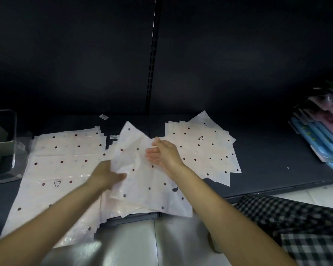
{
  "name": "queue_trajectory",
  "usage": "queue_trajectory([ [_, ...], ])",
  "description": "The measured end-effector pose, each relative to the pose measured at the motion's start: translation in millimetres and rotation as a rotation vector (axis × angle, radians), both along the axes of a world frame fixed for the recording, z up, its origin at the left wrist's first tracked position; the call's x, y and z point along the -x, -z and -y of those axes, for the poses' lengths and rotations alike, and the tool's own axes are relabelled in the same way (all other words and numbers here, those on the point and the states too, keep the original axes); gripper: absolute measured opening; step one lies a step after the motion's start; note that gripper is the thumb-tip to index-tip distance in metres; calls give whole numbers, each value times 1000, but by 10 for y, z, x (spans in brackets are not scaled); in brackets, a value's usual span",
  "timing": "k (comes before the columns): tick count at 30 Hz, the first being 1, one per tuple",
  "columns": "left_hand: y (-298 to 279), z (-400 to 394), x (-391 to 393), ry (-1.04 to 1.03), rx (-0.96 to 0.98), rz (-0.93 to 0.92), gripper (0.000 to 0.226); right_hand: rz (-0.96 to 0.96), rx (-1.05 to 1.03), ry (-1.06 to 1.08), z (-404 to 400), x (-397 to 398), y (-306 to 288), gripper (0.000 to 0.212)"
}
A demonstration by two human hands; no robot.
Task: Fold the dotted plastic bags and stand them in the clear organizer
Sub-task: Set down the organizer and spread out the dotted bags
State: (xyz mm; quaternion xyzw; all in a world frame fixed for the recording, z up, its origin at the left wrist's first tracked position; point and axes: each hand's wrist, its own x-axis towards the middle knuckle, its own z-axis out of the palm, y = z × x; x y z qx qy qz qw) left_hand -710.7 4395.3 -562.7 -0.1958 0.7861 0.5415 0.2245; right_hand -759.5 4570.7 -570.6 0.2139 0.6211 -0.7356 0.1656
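Here, left hand pinching the near-left edge of a bag, fingers curled onto the film; right hand flat on its upper right part, fingers relaxed and holding nothing. Bag half lifted and crumpled, lying on the front of the shelf, partly over the left stack.

Likely to slip: thin, slick film, held at one edge only, so a crooked crease or a fold springing back. Could also drag a sheet of the stack beneath along with it, since overlapping. Near edge overhanging the shelf front, so a slide toward the floor possible.

Right stack just beside the right hand, fanned loosely, easy to knock. Organizer at far left, well apart, with the left stack between; contents unclear. Packets at far right, out of the way. Checked cloth at lower right.
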Motion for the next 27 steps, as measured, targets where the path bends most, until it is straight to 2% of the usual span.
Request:
queue_trajectory([
  [3, -88, 693, 299, 156, 44, 160, 51, -98, -449, 60, -379, 67, 194, 16],
  [5, -105, 1153, 462, 255, 220, 213, 69, -143, -770, 11, -711, 49, 383, 32],
  [7, 8, 1500, 581, 291, 473, 174, 78, -98, -998, -143, -1007, -1, 587, 56],
  [9, 164, 1688, 637, 311, 697, 65, 75, -18, -1174, -283, -1198, -73, 758, 70],
  [10, 229, 1741, 651, 313, 779, 12, 73, -4, -1243, -306, -1257, -103, 823, 70],
  [12, 365, 1791, 647, 332, 936, -69, 67, -43, -1324, -254, -1320, -133, 902, 55],
  [15, 527, 1847, 653, 326, 1053, -158, 49, -108, -1307, -127, -1335, -117, 914, 25],
  [16, 536, 1857, 658, 297, 1057, -190, 49, -112, -1276, -95, -1338, -105, 903, 20],
  [19, 451, 1824, 626, 261, 1118, -429, 67, -111, -1208, -27, -1304, -83, 841, 22],
  [20, 409, 1761, 598, 290, 1155, -532, 70, -116, -1192, 1, -1269, -78, 817, 23],
  [22, 315, 1525, 511, 401, 1084, -635, 67, -140, -1145, 54, -1126, -50, 744, 25],
  [25, 297, 1054, 310, 643, 822, -512, 58, -143, -948, 81, -767, 45, 619, 25],
  [27, 427, 775, 156, 856, 769, -428, 63, -83, -738, 78, -482, 70, 521, 27],
])
